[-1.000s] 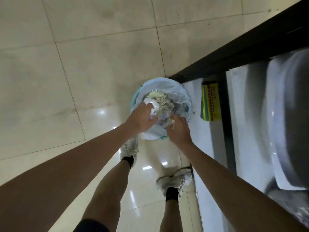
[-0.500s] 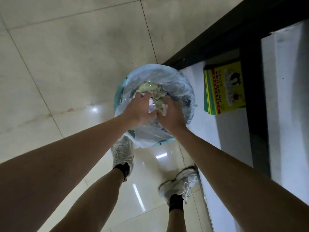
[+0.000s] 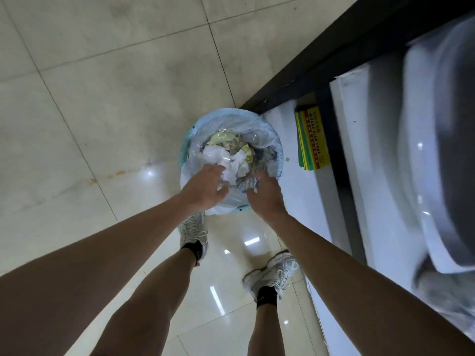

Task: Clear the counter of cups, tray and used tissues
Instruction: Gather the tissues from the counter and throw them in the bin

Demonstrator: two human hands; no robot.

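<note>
Left hand point(image 3: 204, 187) hangs over the near rim of the bin point(image 3: 185, 150) with fingers loosely spread and nothing gripped; right hand point(image 3: 266, 195) is beside it, fingertips at a striped scrap, hold or mere touch not resolvable. Used tissues point(image 3: 232, 163) lie crumpled on top of the heaped rubbish inside the liner point(image 3: 231, 119), both palms low over them, probably so nothing spills out. Bin contents below the top layer hidden; counter, cups and tray out of view; blurred grey-white shape at frame right unidentified.

Left hand point(image 3: 205, 187) and right hand point(image 3: 264, 195) spread over tissues point(image 3: 235, 163), lined bin point(image 3: 267, 132), tiled floor point(image 3: 102, 98)
</note>
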